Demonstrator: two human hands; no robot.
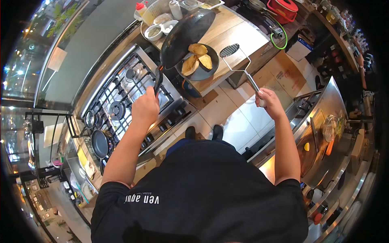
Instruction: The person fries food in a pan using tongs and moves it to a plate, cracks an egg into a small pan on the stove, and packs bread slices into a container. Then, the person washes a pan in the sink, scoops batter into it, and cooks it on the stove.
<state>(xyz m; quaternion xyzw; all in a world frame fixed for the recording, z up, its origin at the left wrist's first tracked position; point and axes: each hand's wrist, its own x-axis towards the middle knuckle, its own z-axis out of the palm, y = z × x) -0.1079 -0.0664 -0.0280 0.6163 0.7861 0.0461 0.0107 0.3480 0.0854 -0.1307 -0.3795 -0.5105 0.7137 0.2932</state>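
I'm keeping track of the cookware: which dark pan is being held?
The large black pan, tilted, its black handle in the left hand; it alone is held, unlike the smaller round black frying pan at picture left.

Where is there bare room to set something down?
On the wooden counter: a bare patch right of the dark plate, beyond the masher's head. Left of there it's crowded: the pan in the left hand, then white bowls and a white bottle.
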